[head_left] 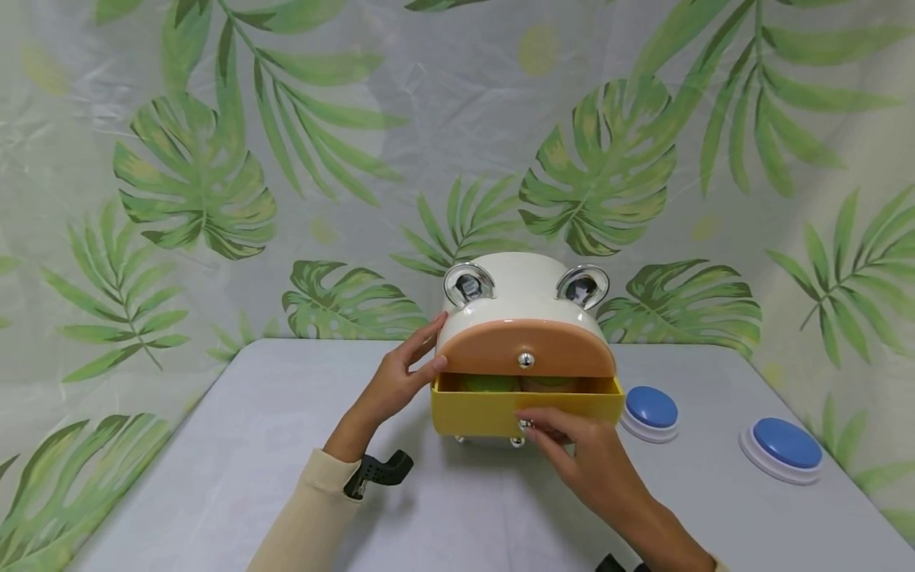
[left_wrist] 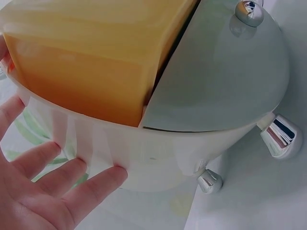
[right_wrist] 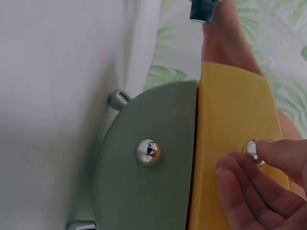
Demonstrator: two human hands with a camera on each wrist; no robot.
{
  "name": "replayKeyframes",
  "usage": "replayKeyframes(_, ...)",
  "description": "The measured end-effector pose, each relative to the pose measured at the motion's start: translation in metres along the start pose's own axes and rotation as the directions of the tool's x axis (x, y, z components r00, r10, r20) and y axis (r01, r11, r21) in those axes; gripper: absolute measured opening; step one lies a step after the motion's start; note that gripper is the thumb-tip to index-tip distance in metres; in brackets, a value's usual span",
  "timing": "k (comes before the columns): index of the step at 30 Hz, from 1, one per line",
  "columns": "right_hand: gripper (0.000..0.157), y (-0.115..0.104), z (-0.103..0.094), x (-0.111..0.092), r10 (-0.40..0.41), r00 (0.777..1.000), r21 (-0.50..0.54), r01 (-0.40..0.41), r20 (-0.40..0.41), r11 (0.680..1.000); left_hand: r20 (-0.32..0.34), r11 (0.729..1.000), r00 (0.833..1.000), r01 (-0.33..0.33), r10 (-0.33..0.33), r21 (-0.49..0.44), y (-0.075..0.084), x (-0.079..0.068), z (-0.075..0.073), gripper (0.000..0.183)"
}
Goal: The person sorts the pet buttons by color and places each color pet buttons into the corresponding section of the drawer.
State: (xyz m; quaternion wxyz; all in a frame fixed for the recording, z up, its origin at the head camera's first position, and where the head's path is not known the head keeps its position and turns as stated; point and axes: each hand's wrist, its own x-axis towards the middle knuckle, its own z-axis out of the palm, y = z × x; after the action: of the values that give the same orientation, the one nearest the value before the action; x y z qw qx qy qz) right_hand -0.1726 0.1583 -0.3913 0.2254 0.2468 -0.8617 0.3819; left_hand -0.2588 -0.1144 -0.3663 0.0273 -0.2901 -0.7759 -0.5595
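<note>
A white cabinet with frog-like eyes [head_left: 515, 290] stands on the table on silver feet. Its yellow middle drawer [head_left: 472, 415] sticks out, with a green round item [head_left: 490, 384] and a brownish one [head_left: 549, 384] partly showing inside. Above is the orange drawer [head_left: 472, 349], flush with the body; below, the grey-green drawer [right_wrist: 158, 120] also sits in. My left hand [head_left: 396, 381] rests with extended fingers against the cabinet's left side. With thumb and fingers, my right hand [head_left: 600, 453] pinches the silver knob [right_wrist: 252, 149] on the yellow drawer.
Two blue push buttons on white bases stand to the right of the cabinet, a nearer one [head_left: 788, 443] and another close to the drawer [head_left: 652, 407]. A leaf-patterned curtain [head_left: 465, 143] hangs behind the white table [head_left: 286, 429].
</note>
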Motion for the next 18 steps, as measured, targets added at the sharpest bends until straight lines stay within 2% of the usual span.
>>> replayKeyframes(7,0.025,0.001,0.0,0.006,0.053,0.998,-0.008,-0.053,0.025,0.999,-0.027,1.0,0.999,-0.023,0.023,0.013,-0.03,0.006,-0.001,0.056)
replayKeyframes(18,0.025,0.007,0.004,0.014,0.046,0.999,-0.021,-0.045,0.003,0.999,-0.023,0.999,0.999,-0.043,0.043,0.009,-0.03,0.006,0.0,0.055)
